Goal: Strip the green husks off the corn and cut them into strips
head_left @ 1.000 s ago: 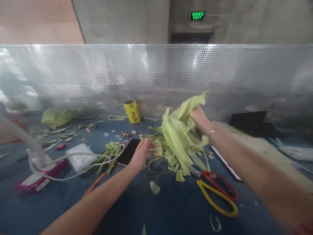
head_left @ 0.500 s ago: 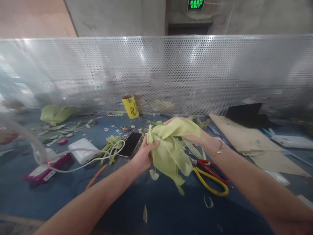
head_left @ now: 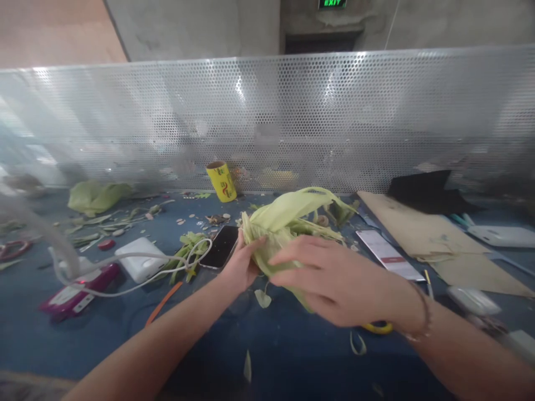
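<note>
My left hand (head_left: 241, 266) is closed around the gathered left end of a thin, crumpled, pale green sheet (head_left: 288, 211), thumb on top. Part of the sheet fans out to the right in loose folds. My right hand (head_left: 334, 278) is over the sheet's near side, fingers apart and stretched toward the left; whether the fingertips touch it I cannot tell. Below the right wrist shows the yellow handle of a pair of scissors (head_left: 378, 327), the rest hidden. A black-screened phone (head_left: 220, 248) lies just left of the left hand.
A yellow cardboard tube (head_left: 221, 182) stands before the perforated metal panel (head_left: 267, 111). On the left are a purple power strip (head_left: 81, 292), a white adapter (head_left: 141, 259) and another green crumpled sheet (head_left: 98, 196). A lit phone (head_left: 388, 255) and cardboard (head_left: 422, 228) lie at right. Plant scraps litter the table.
My right hand has come from behind the sheet to its near side, now covering most of the scissors. The sheet's loose part has swung up and away. My left hand keeps its hold.
</note>
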### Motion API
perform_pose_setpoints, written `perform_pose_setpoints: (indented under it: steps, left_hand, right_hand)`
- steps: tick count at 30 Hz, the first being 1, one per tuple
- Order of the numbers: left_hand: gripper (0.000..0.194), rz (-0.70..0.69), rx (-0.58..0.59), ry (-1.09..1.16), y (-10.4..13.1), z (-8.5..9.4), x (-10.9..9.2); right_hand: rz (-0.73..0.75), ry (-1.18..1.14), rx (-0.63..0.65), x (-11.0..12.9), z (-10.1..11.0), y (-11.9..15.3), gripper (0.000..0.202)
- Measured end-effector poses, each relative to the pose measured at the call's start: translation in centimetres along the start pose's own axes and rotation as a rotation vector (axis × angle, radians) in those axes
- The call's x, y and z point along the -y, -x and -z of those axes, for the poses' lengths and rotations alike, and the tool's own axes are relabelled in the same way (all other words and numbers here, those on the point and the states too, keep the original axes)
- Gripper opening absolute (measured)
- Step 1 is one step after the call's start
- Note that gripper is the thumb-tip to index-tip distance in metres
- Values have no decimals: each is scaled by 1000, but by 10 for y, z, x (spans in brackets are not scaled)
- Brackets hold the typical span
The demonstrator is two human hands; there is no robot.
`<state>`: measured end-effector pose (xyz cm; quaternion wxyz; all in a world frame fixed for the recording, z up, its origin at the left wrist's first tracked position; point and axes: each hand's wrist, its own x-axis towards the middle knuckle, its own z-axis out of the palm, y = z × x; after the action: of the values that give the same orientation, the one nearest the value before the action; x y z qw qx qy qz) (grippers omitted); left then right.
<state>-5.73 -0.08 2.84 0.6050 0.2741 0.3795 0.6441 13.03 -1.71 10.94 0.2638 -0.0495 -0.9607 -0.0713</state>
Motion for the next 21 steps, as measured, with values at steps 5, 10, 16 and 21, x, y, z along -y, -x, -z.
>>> perform_pose_setpoints:
  steps: [5, 10, 16, 21]
  left_hand:
    - [41, -19, 36, 14, 4, -1, 3]
    - [44, -155, 55, -154, 5, -1, 4]
    - [42, -232, 95, -225, 5, 1, 2]
    - [48, -201, 76, -181, 8, -3, 4]
  right_hand:
    - [-314, 232, -93, -11, -42, -3, 48]
    - [-328, 345, -10, -19, -49, 2, 42]
    - [-331, 416, 40, -22, -44, 3, 38]
    - [-292, 379, 110, -25, -48, 6, 20]
